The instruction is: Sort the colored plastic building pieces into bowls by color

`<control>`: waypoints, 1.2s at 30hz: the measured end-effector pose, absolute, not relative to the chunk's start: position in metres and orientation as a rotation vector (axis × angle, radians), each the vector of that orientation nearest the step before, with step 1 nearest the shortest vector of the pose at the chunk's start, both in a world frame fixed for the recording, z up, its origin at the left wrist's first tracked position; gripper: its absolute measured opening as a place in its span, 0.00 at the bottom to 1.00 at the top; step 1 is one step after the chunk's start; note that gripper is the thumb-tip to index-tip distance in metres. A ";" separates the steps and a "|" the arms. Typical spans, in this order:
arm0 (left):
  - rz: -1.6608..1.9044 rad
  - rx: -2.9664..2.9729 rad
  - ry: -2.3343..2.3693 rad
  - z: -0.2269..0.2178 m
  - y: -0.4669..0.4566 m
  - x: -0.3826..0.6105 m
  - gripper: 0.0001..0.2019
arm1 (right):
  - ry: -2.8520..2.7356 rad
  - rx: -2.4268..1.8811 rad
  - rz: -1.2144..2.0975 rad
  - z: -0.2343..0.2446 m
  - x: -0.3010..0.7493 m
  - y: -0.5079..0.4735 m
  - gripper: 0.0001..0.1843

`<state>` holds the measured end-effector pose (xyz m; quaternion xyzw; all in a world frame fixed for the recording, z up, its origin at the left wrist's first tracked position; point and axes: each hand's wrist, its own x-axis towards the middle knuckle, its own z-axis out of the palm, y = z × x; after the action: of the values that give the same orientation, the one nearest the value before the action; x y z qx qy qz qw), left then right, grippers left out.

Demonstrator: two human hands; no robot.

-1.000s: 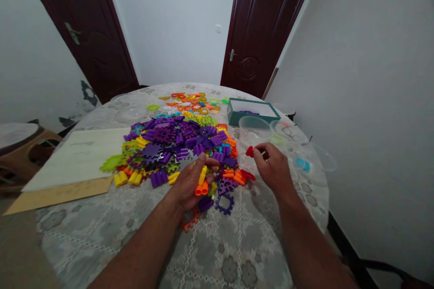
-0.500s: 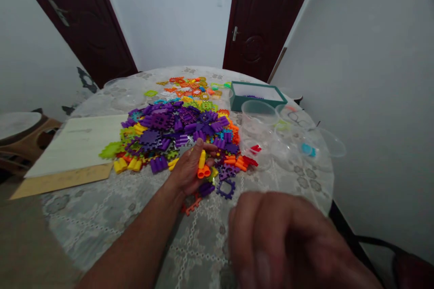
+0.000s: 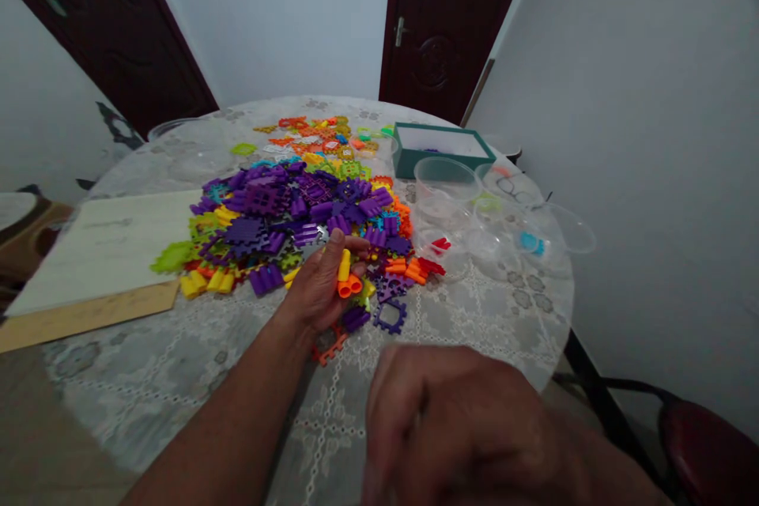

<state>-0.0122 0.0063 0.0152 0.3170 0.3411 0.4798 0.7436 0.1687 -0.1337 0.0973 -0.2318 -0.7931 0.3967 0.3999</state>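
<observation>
My left hand [image 3: 317, 285] is turned palm up at the near edge of the heap, its fingers curled round a yellow tube piece [image 3: 344, 265] and orange tube pieces [image 3: 349, 285]. A large pile of plastic building pieces [image 3: 290, 213], mostly purple, lies just beyond it. Close to the camera, my right hand [image 3: 456, 419] is closed, with bent fingers; whatever they may hold is hidden. Under the left hand lie an orange square frame piece [image 3: 330, 344] and a purple tube piece [image 3: 356, 319]. Beside them is a dark purple square frame piece [image 3: 390, 316].
Clear plastic cups [image 3: 447, 190] stand at the right of the round table [image 3: 195, 379]. Behind them is a green box [image 3: 436, 166] with purple pieces inside. Orange pieces [image 3: 308, 134] lie at the back. At left lies a pale board [image 3: 100, 245]; a red seat [image 3: 705, 443] stands lower right.
My right hand has shifted slightly left and its fingers look more curled. The left hand still holds the tube pieces. The whole view has shifted a little, from head movement.
</observation>
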 end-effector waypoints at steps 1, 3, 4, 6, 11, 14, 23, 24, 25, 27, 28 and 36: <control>1.059 0.694 0.754 0.016 0.006 -0.012 0.31 | -1.978 -0.654 0.860 0.101 0.164 -0.114 0.07; 1.077 0.689 0.761 0.015 0.005 -0.011 0.30 | -1.943 -0.852 0.610 0.093 0.156 -0.086 0.09; 1.085 0.688 0.757 0.015 0.005 -0.011 0.30 | -1.943 -0.945 0.520 0.085 0.154 -0.075 0.11; 1.100 0.697 0.727 0.013 0.006 -0.010 0.29 | -1.983 -1.103 0.450 0.066 0.153 -0.060 0.16; 1.118 0.720 0.678 0.010 0.005 -0.009 0.26 | -1.986 -1.211 0.469 0.027 0.148 -0.042 0.24; 1.140 0.709 0.683 0.010 0.004 -0.008 0.24 | -1.958 -1.160 0.452 0.015 0.143 -0.042 0.18; 1.067 0.671 0.673 0.013 0.005 -0.011 0.15 | -1.743 -1.196 0.535 0.011 0.150 -0.041 0.13; 1.053 0.671 0.671 0.014 0.004 -0.012 0.15 | -1.740 -1.206 0.519 0.010 0.151 -0.041 0.13; 1.039 0.666 0.663 0.015 0.004 -0.013 0.15 | -1.733 -1.215 0.502 0.010 0.151 -0.040 0.12; 1.008 0.638 0.627 0.017 0.003 -0.014 0.19 | -1.696 -1.241 0.471 0.011 0.155 -0.038 0.11; 0.999 0.624 0.606 0.018 0.003 -0.015 0.21 | -1.669 -1.257 0.446 0.012 0.159 -0.035 0.10; 1.008 0.633 0.594 0.021 0.001 -0.016 0.33 | -1.313 -1.602 -0.224 0.034 0.267 -0.003 0.13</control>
<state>-0.0161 0.0011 0.0207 0.2938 0.2755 0.4674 0.7870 0.2667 -0.0027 0.0336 -0.6637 -0.5442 -0.0928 0.5047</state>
